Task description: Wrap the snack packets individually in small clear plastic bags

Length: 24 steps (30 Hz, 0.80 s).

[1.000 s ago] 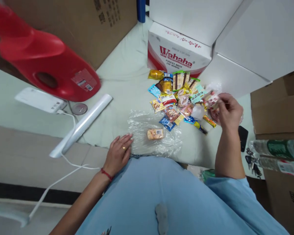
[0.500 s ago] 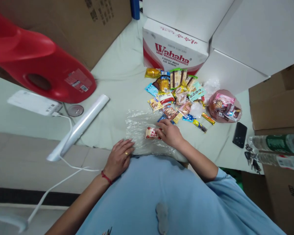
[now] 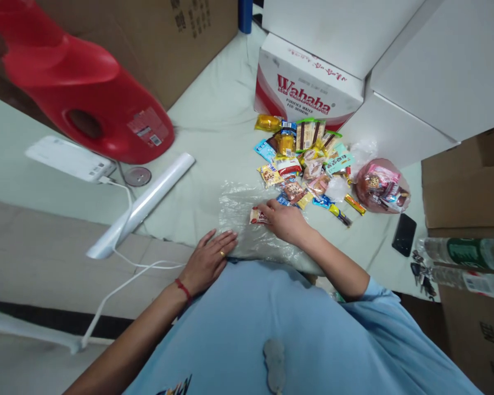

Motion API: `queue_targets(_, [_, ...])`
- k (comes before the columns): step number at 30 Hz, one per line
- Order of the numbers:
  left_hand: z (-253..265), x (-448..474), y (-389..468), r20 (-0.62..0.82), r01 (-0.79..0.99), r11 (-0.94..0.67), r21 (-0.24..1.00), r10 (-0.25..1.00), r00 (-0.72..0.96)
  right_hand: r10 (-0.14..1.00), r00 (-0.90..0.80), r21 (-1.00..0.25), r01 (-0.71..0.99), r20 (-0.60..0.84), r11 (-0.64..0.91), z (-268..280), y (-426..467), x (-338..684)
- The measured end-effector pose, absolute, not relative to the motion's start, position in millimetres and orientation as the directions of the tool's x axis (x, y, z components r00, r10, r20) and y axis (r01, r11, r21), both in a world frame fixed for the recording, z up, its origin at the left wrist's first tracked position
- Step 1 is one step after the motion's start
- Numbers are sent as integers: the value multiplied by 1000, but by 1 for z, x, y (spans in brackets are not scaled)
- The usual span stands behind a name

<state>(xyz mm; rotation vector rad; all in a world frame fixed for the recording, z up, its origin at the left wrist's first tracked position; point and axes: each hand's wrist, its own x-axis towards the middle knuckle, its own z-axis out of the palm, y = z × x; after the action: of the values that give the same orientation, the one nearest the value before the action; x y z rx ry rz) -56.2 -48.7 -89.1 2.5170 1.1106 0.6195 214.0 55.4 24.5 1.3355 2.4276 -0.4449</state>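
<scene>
Touching a red-and-white packet (image 3: 255, 215) already on unfolded clear film (image 3: 235, 200), the right hand (image 3: 286, 221) hides whether it pinches, the left hand (image 3: 212, 257) lies outspread at the packet's eight o'clock, and the heaped snacks (image 3: 307, 163) sit loose at one o'clock.

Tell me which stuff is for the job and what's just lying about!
For the job, it seems: wrapped snack, right fingers touching it; clear plastic beneath, left fingers at its edge; perhaps the snack pile.

Just lying about, probably: red jug, phone, keys, bottles.
</scene>
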Motion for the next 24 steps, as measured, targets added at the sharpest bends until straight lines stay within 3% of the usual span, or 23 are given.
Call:
queue_targets(3, [-84,-58,-51,250,593,-640,489,754,607,740,-526,-162,845,-418,510,20,56,220])
queue_targets(6, [-78,-62,-52,238,589,-651,478,742,627,759,-568,-282,821,-317,497,19,46,243])
queue_targets(10, [-84,-67,-52,257,598,-665,447,736,626,695,-701,-515,659,-158,548,16,11,294])
queue_targets(12, [-90,-65,-52,291,592,-655,469,747,597,671,-730,-533,623,-131,573,5,-12,315])
queue_targets(17, [-93,-53,-47,281,604,-489,629,868,411,768,-640,-502,673,-28,543,-27,-43,326])
queue_targets(21, [-81,-43,-31,224,594,-318,739,948,228,821,-558,-647,583,122,492,-17,-20,318])
queue_targets(24, [-74,-36,-12,216,571,-251,782,968,129,859,-505,-744,543,79,388,1,13,314])
